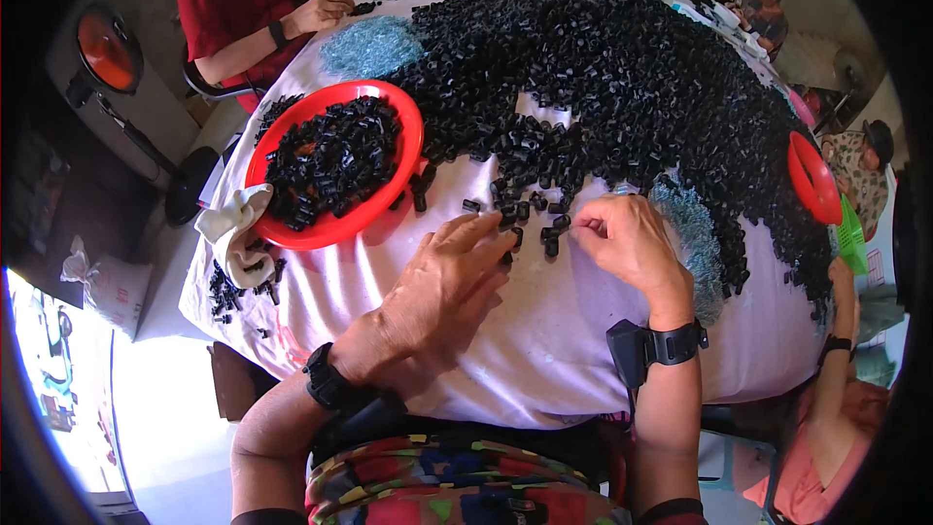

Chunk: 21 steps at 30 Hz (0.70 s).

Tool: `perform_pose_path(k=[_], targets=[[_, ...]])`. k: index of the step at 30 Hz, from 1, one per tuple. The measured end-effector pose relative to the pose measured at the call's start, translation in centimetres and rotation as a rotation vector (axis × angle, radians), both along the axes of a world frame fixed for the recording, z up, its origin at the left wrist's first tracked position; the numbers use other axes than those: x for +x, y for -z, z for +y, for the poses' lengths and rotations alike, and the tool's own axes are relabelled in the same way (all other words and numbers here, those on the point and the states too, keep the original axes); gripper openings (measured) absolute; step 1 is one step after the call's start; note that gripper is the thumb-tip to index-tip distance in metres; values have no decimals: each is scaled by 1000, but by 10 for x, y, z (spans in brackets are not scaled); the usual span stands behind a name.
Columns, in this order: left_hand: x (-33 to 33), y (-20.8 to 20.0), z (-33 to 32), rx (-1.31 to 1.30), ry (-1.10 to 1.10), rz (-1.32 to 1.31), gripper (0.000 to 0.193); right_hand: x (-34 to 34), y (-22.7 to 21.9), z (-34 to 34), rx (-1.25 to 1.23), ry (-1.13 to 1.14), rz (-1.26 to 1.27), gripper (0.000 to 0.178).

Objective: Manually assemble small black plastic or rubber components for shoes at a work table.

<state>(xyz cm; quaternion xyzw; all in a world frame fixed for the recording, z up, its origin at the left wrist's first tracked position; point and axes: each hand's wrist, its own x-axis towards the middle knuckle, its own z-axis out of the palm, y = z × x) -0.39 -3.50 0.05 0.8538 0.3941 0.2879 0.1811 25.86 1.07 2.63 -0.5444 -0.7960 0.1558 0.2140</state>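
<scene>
Lighting: bright daylight, even across the cloth (544,350). Overexposed patch at lower left, floor (155,428) washed out to white. Shadows: soft, short, under the left hand (442,287) and right hand (627,243), and beneath the red bowl (292,136). Glare: mild sheen on the black parts (603,68). Focus: centre sharp; far end of table softer. Distortion: strong fisheye, table edges bowed, black vignette round the rim, people at the margins stretched.

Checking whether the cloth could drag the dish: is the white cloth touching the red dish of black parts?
Touching. The head view shows the white cloth lying against and overlapping the lower left rim of the red dish, with no gap between them.
</scene>
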Motion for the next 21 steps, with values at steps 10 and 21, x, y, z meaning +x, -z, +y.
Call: perform_pose_path(k=[10, 21], targets=[[-3, 0, 11, -40, -166, -68, 30, -13, 4, 1, 122, -3, 226, 6], [-4, 2, 18, -74, -241, -64, 32, -25, 8, -1, 170, -122, 303, 7]])
